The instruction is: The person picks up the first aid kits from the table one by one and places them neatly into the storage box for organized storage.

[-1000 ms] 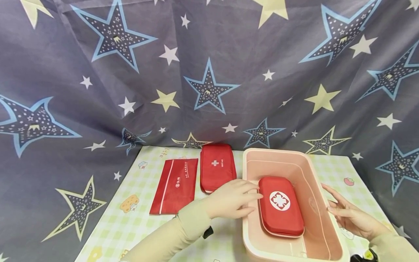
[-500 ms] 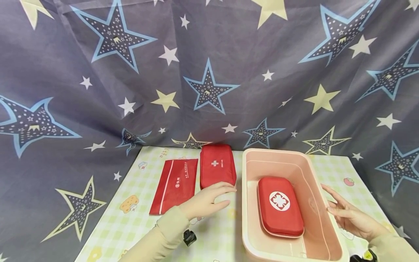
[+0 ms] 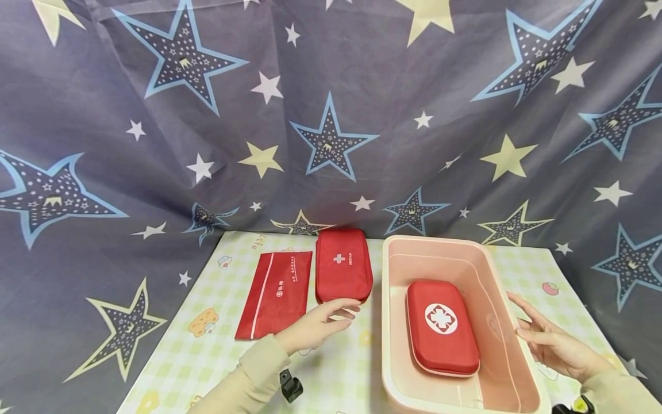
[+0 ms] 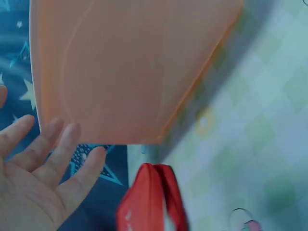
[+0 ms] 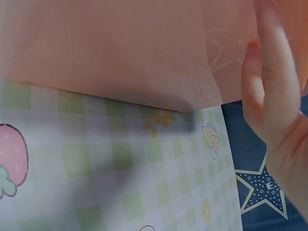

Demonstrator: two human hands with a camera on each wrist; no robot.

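Observation:
My left hand [image 3: 320,328] is just in front of the near edge of a red first aid pouch [image 3: 343,270] with a white cross, its fingers loosely spread and holding nothing. In the left wrist view the pouch [image 4: 151,202] shows from its end, beside the fingers. A pink plastic bin [image 3: 390,322] stands to the right, and a red hard-shell first aid case [image 3: 452,351] with a white round emblem lies inside it. My right hand [image 3: 558,345] rests with extended fingers against the bin's right outer side; in the right wrist view the fingers overlap the bin wall [image 5: 120,53].
A flat red pouch [image 3: 284,296] with a white stripe lies left of the first aid pouch. Everything stands on a table with a green-and-white checked cloth [image 3: 191,356]. A dark star-printed curtain [image 3: 331,201] hangs behind the table.
My left hand has moved from the bin's left rim, over the case, leftward and down to the near end of the first aid pouch. The right hand stays at the bin's side.

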